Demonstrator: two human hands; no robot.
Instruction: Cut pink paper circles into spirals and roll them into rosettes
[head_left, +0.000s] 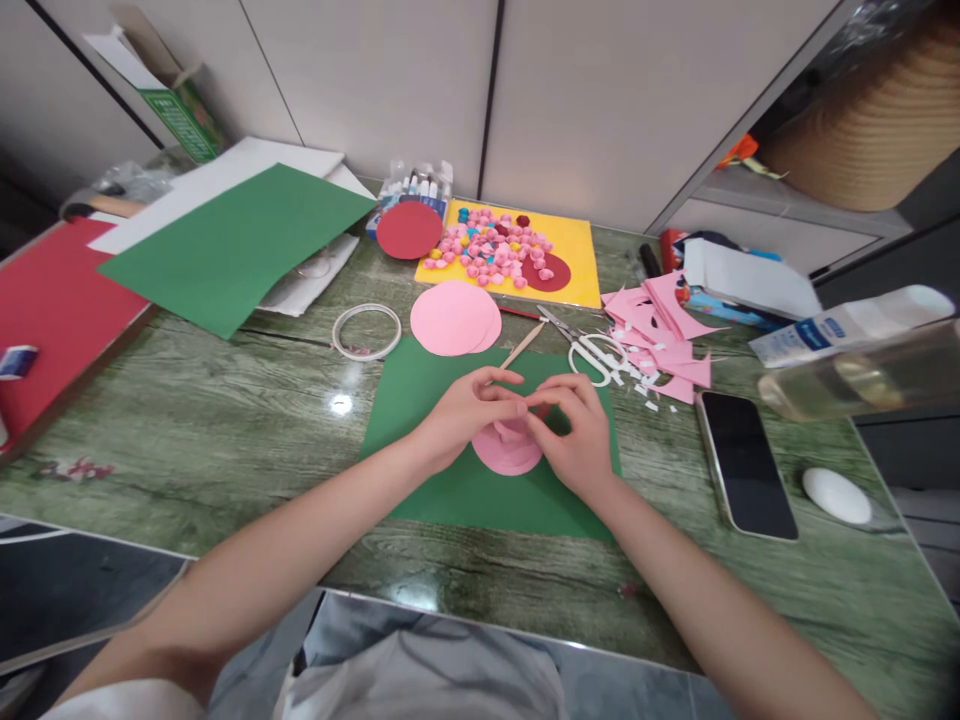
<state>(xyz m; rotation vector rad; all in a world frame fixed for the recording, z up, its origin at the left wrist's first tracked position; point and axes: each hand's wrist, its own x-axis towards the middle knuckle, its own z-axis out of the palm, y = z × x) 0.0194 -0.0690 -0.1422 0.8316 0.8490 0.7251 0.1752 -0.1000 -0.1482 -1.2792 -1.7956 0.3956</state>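
My left hand (465, 410) and my right hand (574, 430) meet over a green paper sheet (442, 490) in the middle of the table. Both pinch a pink paper piece (506, 450) that is partly rolled up, its loose coil hanging between my fingers and resting on the green sheet. The fingertips of both hands are pressed together at the top of the roll. Just beyond my hands lie pink paper circles (454, 317), a thin wooden stick (523, 345) and white-handled scissors (592, 352).
A yellow sheet (581, 260) carries several small pink paper roses. A red circle (409, 230), marker box (416, 185), tape ring (367, 330), pink scraps (660, 330), phone (746, 462), white oval object (836, 495), bottles at right and large green (232, 240) and red (45, 300) sheets at left surround them.
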